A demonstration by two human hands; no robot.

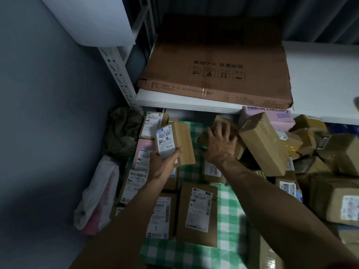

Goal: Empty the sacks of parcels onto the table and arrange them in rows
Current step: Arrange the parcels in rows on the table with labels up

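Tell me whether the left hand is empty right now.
No, the left hand grips a small brown parcel with a white label on it.

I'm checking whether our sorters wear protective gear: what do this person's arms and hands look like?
The left forearm and right forearm are bare, with no sleeves in view. The left hand and right hand wear no gloves; I see no watch, bracelet or ring, though the light is dim.
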